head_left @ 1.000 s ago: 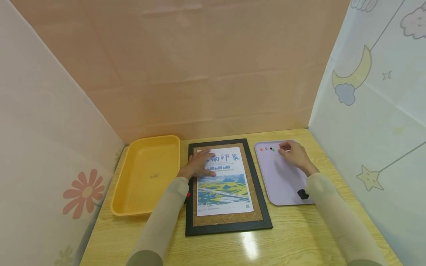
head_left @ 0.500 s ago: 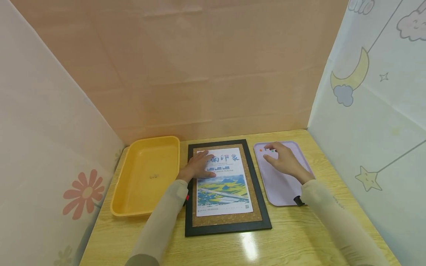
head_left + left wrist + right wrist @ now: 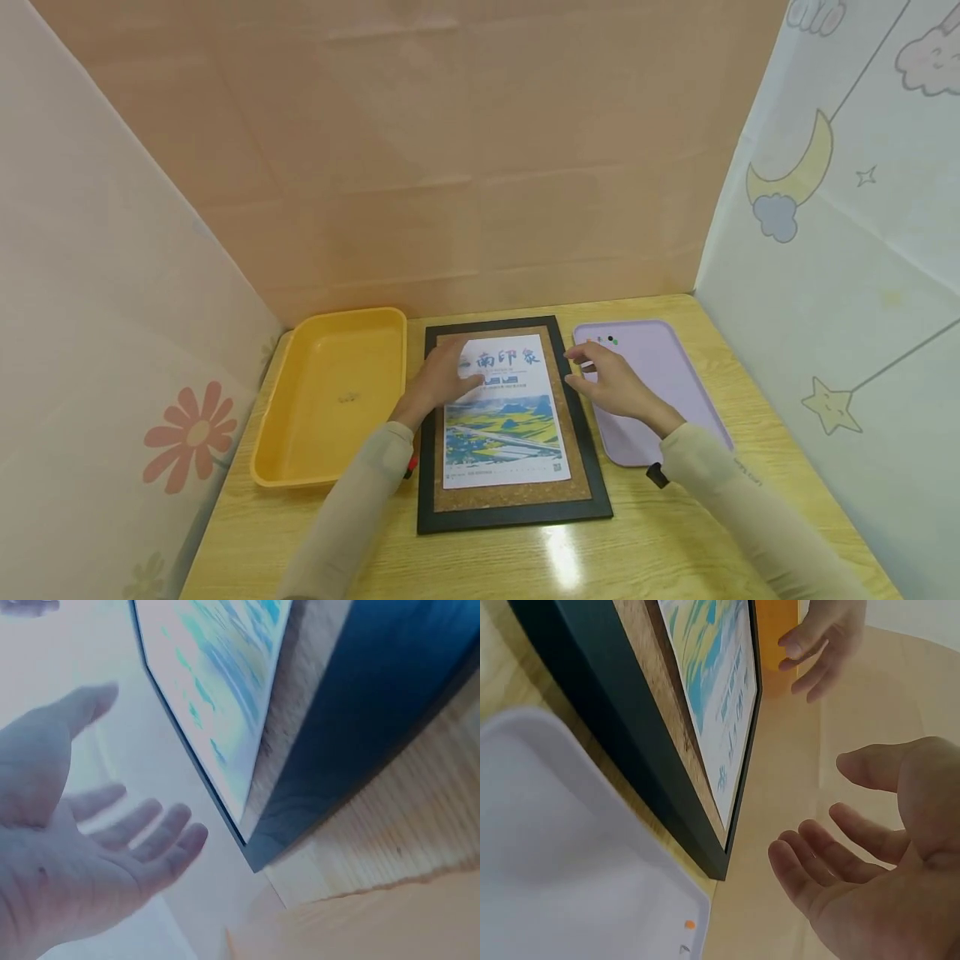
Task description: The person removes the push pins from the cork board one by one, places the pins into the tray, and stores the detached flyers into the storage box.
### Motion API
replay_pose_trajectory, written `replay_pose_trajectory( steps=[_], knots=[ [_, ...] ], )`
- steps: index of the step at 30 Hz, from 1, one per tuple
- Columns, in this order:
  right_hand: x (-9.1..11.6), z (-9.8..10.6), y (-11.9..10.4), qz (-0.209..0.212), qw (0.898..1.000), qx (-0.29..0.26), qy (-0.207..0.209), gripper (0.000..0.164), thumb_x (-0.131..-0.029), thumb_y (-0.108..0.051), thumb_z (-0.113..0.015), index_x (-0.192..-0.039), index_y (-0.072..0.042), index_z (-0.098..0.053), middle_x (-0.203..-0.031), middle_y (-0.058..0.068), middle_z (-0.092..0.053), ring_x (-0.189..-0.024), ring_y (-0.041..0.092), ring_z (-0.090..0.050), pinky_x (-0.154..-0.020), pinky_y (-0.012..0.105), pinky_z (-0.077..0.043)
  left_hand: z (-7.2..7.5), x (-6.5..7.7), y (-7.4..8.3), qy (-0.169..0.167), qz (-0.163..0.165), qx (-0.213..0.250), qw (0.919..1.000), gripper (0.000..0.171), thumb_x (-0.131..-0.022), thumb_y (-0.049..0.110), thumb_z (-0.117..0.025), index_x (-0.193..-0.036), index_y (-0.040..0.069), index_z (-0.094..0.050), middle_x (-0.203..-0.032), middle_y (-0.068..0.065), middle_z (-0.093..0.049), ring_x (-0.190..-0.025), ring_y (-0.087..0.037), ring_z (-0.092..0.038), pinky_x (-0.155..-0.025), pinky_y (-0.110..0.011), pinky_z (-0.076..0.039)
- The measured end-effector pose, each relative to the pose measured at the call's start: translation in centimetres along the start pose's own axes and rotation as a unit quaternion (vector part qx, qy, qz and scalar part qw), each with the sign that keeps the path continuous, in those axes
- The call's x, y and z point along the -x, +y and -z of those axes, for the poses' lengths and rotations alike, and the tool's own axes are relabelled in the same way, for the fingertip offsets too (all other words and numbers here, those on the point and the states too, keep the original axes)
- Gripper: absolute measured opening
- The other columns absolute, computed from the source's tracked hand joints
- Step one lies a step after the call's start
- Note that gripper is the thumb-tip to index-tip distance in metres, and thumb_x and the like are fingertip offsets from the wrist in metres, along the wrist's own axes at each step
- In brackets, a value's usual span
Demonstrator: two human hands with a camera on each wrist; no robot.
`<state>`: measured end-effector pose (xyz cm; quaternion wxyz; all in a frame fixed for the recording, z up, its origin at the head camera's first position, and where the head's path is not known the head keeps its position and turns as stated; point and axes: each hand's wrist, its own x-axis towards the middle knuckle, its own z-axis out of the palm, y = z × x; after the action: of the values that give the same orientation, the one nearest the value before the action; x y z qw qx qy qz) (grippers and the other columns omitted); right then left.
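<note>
A printed poster [image 3: 502, 433] with blue characters and a landscape lies on a cork board [image 3: 513, 496] in a black frame [image 3: 517, 519]. Over the board's upper left hovers my left hand [image 3: 438, 379], fingers spread and holding nothing; the left wrist view shows its bare palm [image 3: 75, 855]. My right hand [image 3: 615, 385] is between the lilac tray [image 3: 652, 417] and the frame's right side. Its thumb and fingers [image 3: 840, 859] stand apart in the right wrist view, with nothing between them. Several tiny coloured pieces, one of them orange [image 3: 689, 925], lie at the tray's far end.
A deep yellow tray [image 3: 300, 433] sits left of the board on the wooden table [image 3: 480, 567]. Behind rises a peach-coloured wall sheet [image 3: 480, 167]. Patterned white sheets [image 3: 885, 275] stand at both sides.
My right hand has moved left from the lilac tray's far end toward the board. The left hand has risen off the poster, uncovering more of its title.
</note>
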<state>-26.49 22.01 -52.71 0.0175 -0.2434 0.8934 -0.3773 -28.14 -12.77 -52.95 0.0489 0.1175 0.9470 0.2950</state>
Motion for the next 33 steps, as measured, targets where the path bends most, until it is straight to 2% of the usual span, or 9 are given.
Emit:
replay_pose_trajectory(
  steps=[4, 7, 13, 20, 23, 33],
  knots=[
    [0.2, -0.7, -0.5, -0.013, 0.999, -0.036, -0.028, 0.044, -0.109, -0.011, -0.074, -0.149, 0.005, -0.062, -0.147, 0.031, -0.067, -0.133, 0.052, -0.068, -0.113, 0.067, -0.059, 0.3, 1.3, 0.7, 0.038, 0.023, 0.048, 0.9978, 0.079, -0.099, 0.026, -0.088, -0.168, 0.016, -0.051, -0.173, -0.013, -0.054, -0.153, -0.04, -0.059, -0.129, -0.066, -0.048],
    [0.3, -1.2, -0.6, -0.026, 0.997, -0.057, -0.047, 0.048, -0.109, -0.01, -0.074, -0.152, 0.006, -0.059, -0.149, 0.033, -0.066, -0.135, 0.052, -0.067, -0.114, 0.067, -0.058, 0.5, 2.2, 0.9, 0.047, 0.031, 0.054, 0.997, 0.085, -0.097, 0.027, -0.089, -0.17, 0.012, -0.048, -0.174, -0.016, -0.053, -0.154, -0.043, -0.058, -0.128, -0.067, -0.049],
    [0.3, -2.1, -0.6, -0.035, 0.995, -0.06, -0.072, 0.055, -0.11, -0.011, -0.072, -0.157, 0.011, -0.053, -0.151, 0.034, -0.065, -0.136, 0.053, -0.068, -0.112, 0.064, -0.061, 0.7, 3.8, 0.8, 0.028, 0.032, 0.056, 0.9975, 0.094, -0.094, 0.025, -0.092, -0.171, 0.002, -0.043, -0.172, -0.025, -0.052, -0.148, -0.046, -0.06, -0.125, -0.069, -0.051],
    [0.4, -2.6, -0.7, -0.072, 0.992, -0.064, -0.081, 0.06, -0.111, -0.019, -0.073, -0.161, 0.007, -0.052, -0.15, 0.031, -0.066, -0.133, 0.046, -0.07, -0.103, 0.053, -0.066, 0.6, 5.1, 0.5, 0.008, 0.037, 0.094, 0.9948, 0.088, -0.091, 0.019, -0.095, -0.164, 0.002, -0.05, -0.157, -0.028, -0.064, -0.127, -0.047, -0.07, -0.112, -0.066, -0.062],
    [0.5, -2.7, -0.8, -0.088, 0.989, -0.079, -0.085, 0.062, -0.111, -0.02, -0.073, -0.162, 0.007, -0.05, -0.152, 0.032, -0.064, -0.134, 0.046, -0.069, -0.101, 0.051, -0.067, 0.5, 5.4, 0.2, -0.003, 0.046, 0.104, 0.9935, 0.087, -0.091, 0.018, -0.095, -0.164, 0.002, -0.05, -0.154, -0.028, -0.067, -0.124, -0.046, -0.073, -0.11, -0.064, -0.064],
    [0.4, -3.4, -0.9, -0.123, 0.982, -0.111, -0.095, 0.066, -0.11, -0.017, -0.072, -0.165, 0.008, -0.046, -0.154, 0.031, -0.062, -0.138, 0.046, -0.068, -0.108, 0.055, -0.065, -0.1, 6.0, -0.8, -0.026, 0.075, 0.121, 0.9895, 0.1, -0.088, 0.017, -0.098, -0.17, 0.004, -0.042, -0.158, -0.024, -0.066, -0.126, -0.039, -0.071, -0.117, -0.067, -0.058]
  ],
)
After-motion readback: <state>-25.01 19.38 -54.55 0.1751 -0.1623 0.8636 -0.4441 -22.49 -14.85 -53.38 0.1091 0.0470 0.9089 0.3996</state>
